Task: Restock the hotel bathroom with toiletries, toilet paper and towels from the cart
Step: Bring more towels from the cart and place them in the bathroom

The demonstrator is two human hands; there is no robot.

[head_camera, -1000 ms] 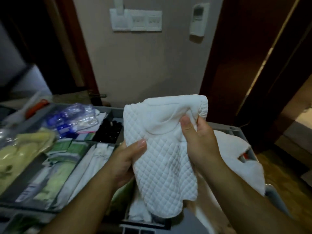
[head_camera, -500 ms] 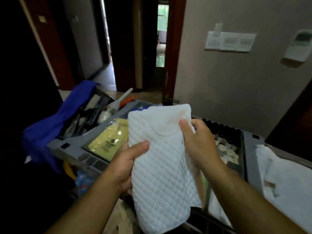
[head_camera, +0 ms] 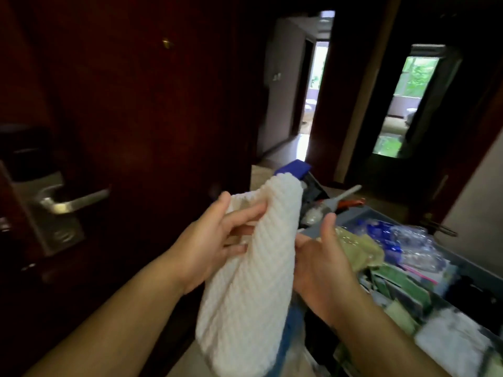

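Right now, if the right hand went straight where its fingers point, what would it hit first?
Probably the white towel that the left hand holds; the right hand sits close beside it.

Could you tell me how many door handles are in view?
2: a silver lever handle on the dark door at left, a blurred handle by the wall at right; others may be hidden.

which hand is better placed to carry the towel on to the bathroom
Left: the left hand pinches the towel near its top, while the right hand is open beside it, holding nothing.
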